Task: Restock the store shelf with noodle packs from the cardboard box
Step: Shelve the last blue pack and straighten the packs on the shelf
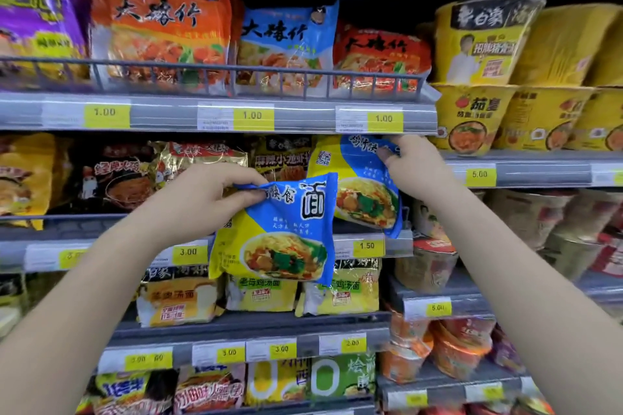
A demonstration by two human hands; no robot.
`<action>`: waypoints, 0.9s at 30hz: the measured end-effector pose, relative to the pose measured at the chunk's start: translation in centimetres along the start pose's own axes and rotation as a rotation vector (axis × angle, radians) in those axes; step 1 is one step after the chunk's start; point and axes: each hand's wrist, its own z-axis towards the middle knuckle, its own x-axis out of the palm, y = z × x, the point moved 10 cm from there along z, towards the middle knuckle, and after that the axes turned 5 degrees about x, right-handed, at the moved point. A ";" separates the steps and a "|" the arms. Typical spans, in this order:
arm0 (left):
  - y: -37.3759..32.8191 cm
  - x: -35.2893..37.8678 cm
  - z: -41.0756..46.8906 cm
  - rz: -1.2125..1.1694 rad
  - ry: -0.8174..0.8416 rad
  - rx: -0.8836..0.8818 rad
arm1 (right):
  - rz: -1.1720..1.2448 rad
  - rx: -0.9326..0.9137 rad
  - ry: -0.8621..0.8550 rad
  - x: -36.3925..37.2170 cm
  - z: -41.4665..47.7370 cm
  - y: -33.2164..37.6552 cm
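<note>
While both packs are in the air: neither has a seat on the shelf yet, so each rides on a pinch alone.
Left hand (199, 197): grip pinched on the crumpled top corner of the front noodle pack (279, 232), which hangs in front of the shelf edge and its price tags.
Right hand (411, 162): grip closed on the upper right edge of the rear noodle pack (360, 185), held tilted at the slot under the upper shelf rail (303, 118).
Slip risk: slick film held by one corner could slide out, dropping the front pack to the lower rows.
Snag risk: the rear pack's top could catch the rail above and fold instead of going in.
Crowding risk: the dark pack (283, 158) just beside the slot may be pushed askew.
Cardboard box: not in view.
</note>
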 end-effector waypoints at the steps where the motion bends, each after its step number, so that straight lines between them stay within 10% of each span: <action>1: -0.2 0.2 0.2 0.002 0.008 0.000 | -0.012 0.015 -0.015 0.1 0.2 0.0; 18: -1.2 0.9 0.9 -0.029 -0.002 0.050 | -0.953 0.052 0.157 3.6 4.8 0.4; 27: -0.9 0.7 1.2 -0.020 -0.011 0.058 | -0.810 0.029 0.060 4.2 5.9 0.5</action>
